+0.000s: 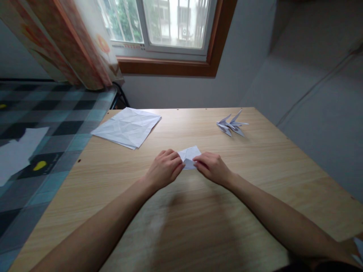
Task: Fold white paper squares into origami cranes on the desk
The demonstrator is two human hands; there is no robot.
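Observation:
A small folded piece of white paper (189, 155) lies on the wooden table (198, 211) near its middle. My left hand (166, 169) has its fingers curled and pressed onto the paper's left edge. My right hand (212, 167) pinches the paper's right lower edge with closed fingers. Both hands meet over the near part of the paper, hiding it.
A stack of creased white sheets (127, 127) lies at the table's far left. Folded paper cranes (231, 124) sit at the far right. A bed with a checked cover (42, 124) stands to the left, a window (167, 26) and curtain (70, 41) behind.

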